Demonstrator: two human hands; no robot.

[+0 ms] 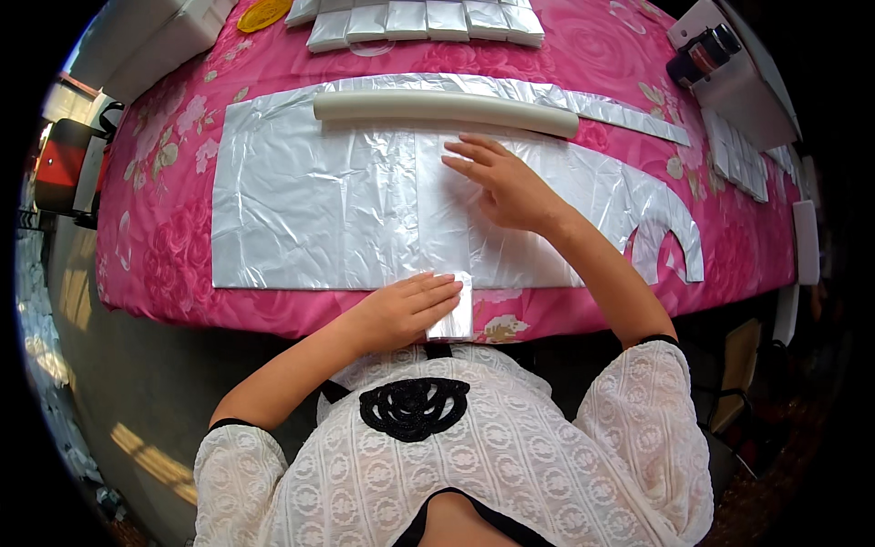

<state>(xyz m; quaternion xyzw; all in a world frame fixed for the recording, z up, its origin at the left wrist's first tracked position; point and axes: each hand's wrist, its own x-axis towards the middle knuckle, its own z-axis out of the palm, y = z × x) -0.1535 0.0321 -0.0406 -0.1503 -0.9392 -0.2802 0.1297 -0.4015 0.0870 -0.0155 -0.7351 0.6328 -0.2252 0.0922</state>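
The left hand [407, 311] rests on a small, folded, silvery-white plastic packet [453, 321] at the near edge of the bench [173, 278], which is covered by a pink, rose-patterned cloth. Its fingers lie extended and close together across the packet's top — pressed flat rather than curled round it.

The right hand [512, 190] is over a broad, creased, silvery plastic sheet [310, 196], its fingers loosely parted and grasping nothing visible; whether they touch the sheet, I cannot tell. Just beyond them, a long, smooth, off-white tube [447, 108] lies across the sheet's far side. Toward the right, the sheet tapers into two strips — one nearly straight, one hooked.

Rows of folded silvery-white packets [424, 22] stand at the far edge, near a round yellow object [263, 14]. A dark, cylindrical bottle [703, 55] is at the far right, beside a white box [749, 82].
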